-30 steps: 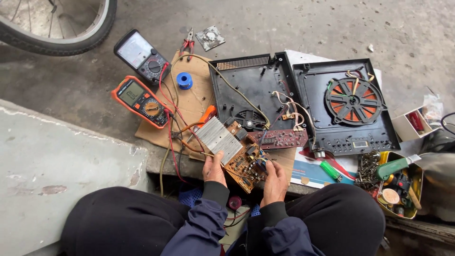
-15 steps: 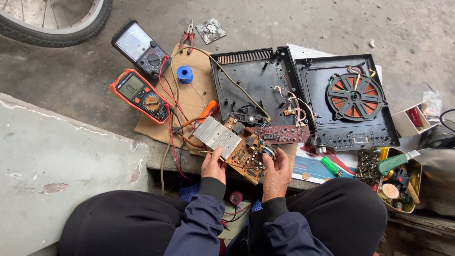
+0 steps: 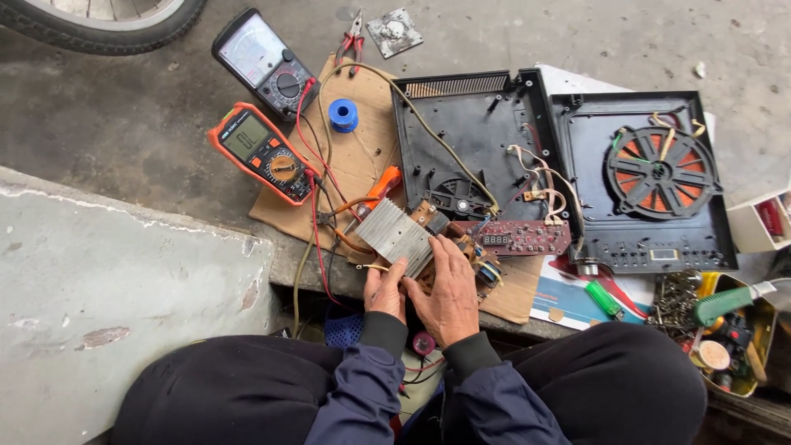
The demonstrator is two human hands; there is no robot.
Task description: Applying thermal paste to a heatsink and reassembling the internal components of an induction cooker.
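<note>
While both hands, left [image 3: 385, 290] and right [image 3: 449, 290], clamped fingers on the circuit board [image 3: 445, 247], its finned heatsink [image 3: 395, 236] seemingly demanded careful inspection.

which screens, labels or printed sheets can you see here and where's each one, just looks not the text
Digital meter: on cardboard, upper left; orange case, grey rectangular screen, round dial.
Analog meter: above it on the concrete; black case, pale needle face.
Red display board: just past the right hand; small dark digit window.
Printed sheet: under the open black cooker casing; blue and white.
Left hand: on the finned metal heatsink, unlabelled.
</note>
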